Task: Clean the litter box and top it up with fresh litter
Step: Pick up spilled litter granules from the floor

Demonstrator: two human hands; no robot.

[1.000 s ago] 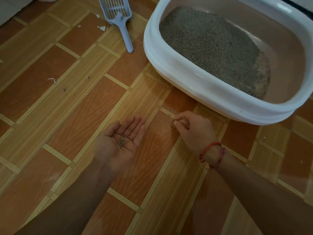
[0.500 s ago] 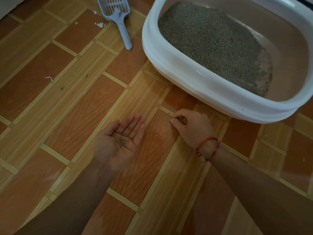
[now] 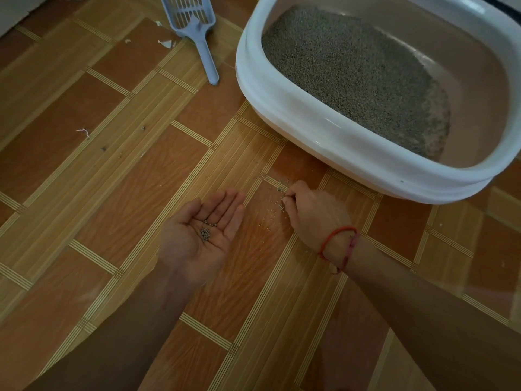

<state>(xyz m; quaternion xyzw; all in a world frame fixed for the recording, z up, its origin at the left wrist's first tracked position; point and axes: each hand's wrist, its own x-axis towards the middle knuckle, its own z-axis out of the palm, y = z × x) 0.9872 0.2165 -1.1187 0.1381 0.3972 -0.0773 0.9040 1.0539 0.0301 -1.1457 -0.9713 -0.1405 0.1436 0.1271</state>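
Right hand [image 3: 315, 213] is knuckles up, fingers curled down, thumb and forefinger pinched together right in the spilled grains [image 3: 277, 198] on the floor [image 3: 112, 193]. The fingertips are mostly hidden under the hand, so what sits in the pinch cannot be made out. Left hand [image 3: 200, 238] lies palm up just beside it, fingers straight and together, gripping nothing, with a small cluster of collected grains [image 3: 205, 234] in the palm plus a few loose ones near the finger bases. They are too small to count, and so are the floor grains. One litter box [image 3: 324, 131] sits on the floor just beyond the right hand, its far rim cut off by the top and right edges. The grey litter [image 3: 346, 71] is heaped to its left side, with bare bottom on the right. One blue scoop [image 3: 197, 26] lies left of the box, apart from it, with its slotted head cut off at the top edge. A red thread bracelet [image 3: 338, 244] is on the right wrist and looks like two strands. A few white scraps [image 3: 165, 43] lie near the scoop, and one more sits further left. Both forearms run out at the bottom edge.
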